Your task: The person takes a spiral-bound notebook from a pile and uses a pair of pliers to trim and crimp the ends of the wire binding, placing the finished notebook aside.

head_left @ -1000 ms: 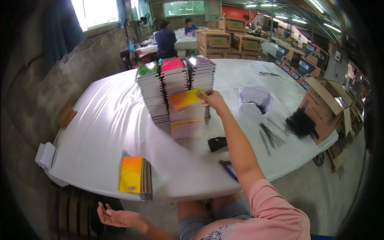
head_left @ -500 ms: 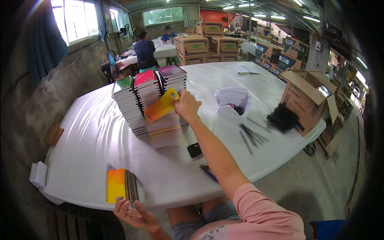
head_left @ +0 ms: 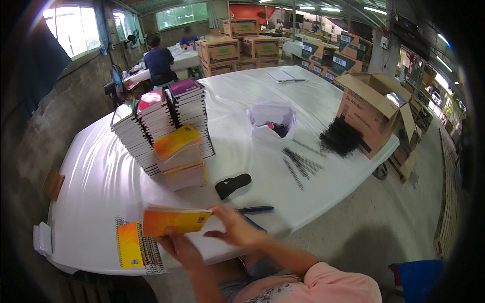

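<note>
A small notebook (head_left: pixel 174 221) with an orange-yellow cover is held over the table's near edge. Its lower edge rests in my left hand (head_left: pixel 183 250), which is closed on it. My right hand (head_left: pixel 235 227) pinches its right end. No coil can be made out on this notebook. Beside it, to the left, lies a pile of coil-bound yellow notebooks (head_left: pixel 130 245). Farther off, a matching orange-yellow notebook (head_left: pixel 177 141) tops a stack of page blocks (head_left: pixel 184 177). Blue-handled pliers (head_left: pixel 257 208) lie just beyond my right hand.
Tall stacks of black-coiled notebooks (head_left: pixel 188 108) stand at the left. A black object (head_left: pixel 233 186) lies mid-table. Loose black coils (head_left: pixel 300 162), a white bag (head_left: pixel 273 121), a heap of black coils (head_left: pixel 341 137) and an open carton (head_left: pixel 371 118) are at the right. Two people sit at a far table.
My right hand has brought the notebook from the stack toward me. My left hand has left the coil-bound pile and closed on the notebook. The view has shifted slightly to the right.
</note>
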`<state>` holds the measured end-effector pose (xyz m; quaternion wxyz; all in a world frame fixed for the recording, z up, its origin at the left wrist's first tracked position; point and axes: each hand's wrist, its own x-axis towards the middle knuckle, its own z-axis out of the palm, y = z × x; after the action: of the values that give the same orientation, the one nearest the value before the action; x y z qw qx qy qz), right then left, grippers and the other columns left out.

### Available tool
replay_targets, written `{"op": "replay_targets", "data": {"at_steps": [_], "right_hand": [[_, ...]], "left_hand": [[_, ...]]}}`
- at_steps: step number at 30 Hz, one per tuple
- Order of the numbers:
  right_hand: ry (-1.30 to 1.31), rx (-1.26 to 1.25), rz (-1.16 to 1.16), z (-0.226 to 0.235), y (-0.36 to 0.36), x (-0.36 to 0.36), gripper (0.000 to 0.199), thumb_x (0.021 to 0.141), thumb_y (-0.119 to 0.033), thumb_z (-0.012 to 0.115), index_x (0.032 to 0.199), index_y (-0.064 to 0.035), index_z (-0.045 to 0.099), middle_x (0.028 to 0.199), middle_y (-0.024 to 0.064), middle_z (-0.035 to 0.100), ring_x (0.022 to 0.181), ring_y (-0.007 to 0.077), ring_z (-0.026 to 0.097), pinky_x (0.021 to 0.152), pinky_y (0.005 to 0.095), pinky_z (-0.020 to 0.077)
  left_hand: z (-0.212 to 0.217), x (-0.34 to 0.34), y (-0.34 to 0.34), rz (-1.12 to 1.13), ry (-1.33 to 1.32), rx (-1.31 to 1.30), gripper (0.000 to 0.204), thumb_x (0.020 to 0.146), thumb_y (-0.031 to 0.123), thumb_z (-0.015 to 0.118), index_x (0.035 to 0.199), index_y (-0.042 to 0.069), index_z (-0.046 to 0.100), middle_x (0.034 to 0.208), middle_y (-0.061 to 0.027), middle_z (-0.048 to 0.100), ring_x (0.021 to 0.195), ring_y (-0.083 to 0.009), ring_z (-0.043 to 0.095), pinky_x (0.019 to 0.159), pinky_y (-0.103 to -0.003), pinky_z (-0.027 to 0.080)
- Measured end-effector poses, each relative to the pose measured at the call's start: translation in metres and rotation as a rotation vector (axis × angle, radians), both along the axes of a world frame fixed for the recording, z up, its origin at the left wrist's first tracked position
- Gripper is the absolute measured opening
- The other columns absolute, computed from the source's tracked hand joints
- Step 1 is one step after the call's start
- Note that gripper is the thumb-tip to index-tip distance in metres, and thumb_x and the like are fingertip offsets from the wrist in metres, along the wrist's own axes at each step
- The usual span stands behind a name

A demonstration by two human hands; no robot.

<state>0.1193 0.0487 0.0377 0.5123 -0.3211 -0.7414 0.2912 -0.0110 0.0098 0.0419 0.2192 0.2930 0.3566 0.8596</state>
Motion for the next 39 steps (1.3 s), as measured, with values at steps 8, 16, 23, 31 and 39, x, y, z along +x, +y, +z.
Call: {"op": "replay_targets", "data": {"at_steps": [8, 16, 23, 31, 39], "right_hand": [[-0.726, -0.237, -1.064, -0.043, 0.101, 0.198, 0.052, 0.069, -0.018, 0.072, 0.117, -0.0131, 0.053, 0.121, 0.0132, 0.049, 0.115, 0.033, 0.044, 0.09, 0.0502, 0.0393], [-1.275, -0.224, -0.782, -0.046, 0.146, 0.237, 0.031, 0.077, -0.01, 0.057, 0.108, -0.0065, 0.057, 0.099, 0.0159, 0.061, 0.095, 0.0294, 0.059, 0.083, 0.0444, 0.0413], [-1.173, -0.138, -0.712, -0.039, 0.132, 0.238, 0.026, 0.08, -0.015, 0.059, 0.105, -0.01, 0.06, 0.097, 0.0147, 0.063, 0.098, 0.0315, 0.058, 0.086, 0.0452, 0.0398], [-1.015, -0.112, -0.691, -0.058, 0.138, 0.249, 0.024, 0.081, -0.01, 0.057, 0.105, -0.009, 0.058, 0.096, 0.0148, 0.063, 0.096, 0.0329, 0.055, 0.082, 0.0435, 0.0427], [-0.916, 0.459, -0.758, -0.013, 0.135, 0.229, 0.039, 0.078, -0.003, 0.054, 0.116, -0.0122, 0.056, 0.083, 0.0092, 0.053, 0.082, 0.0276, 0.054, 0.071, 0.042, 0.0423]], "left_hand": [[0.023, -0.052, -0.012, 0.01, 1.643, -0.461, 0.02, 0.084, 0.008, 0.056, 0.103, 0.012, 0.057, 0.078, -0.0045, 0.059, 0.078, -0.0216, 0.058, 0.083, -0.035, 0.038], [-0.023, -0.027, -0.012, 0.157, 1.827, -0.58, 0.041, 0.078, 0.023, 0.065, 0.119, 0.022, 0.054, 0.096, 0.0038, 0.053, 0.098, -0.0166, 0.05, 0.094, -0.061, 0.024], [-0.048, -0.007, -0.013, 0.391, 1.582, -0.509, 0.054, 0.062, 0.041, 0.077, 0.105, 0.017, 0.056, 0.102, -0.0096, 0.045, 0.104, -0.0307, 0.04, 0.088, -0.056, 0.03], [-0.05, 0.011, 0.001, 0.564, 1.344, -0.497, 0.049, 0.053, 0.041, 0.08, 0.077, 0.01, 0.05, 0.093, -0.0103, 0.046, 0.098, -0.0319, 0.042, 0.087, -0.051, 0.032], [-0.05, 0.009, 0.001, 0.502, 1.35, -0.472, 0.042, 0.053, 0.033, 0.076, 0.075, 0.012, 0.048, 0.094, -0.009, 0.046, 0.099, -0.0314, 0.042, 0.086, -0.05, 0.032]]}}
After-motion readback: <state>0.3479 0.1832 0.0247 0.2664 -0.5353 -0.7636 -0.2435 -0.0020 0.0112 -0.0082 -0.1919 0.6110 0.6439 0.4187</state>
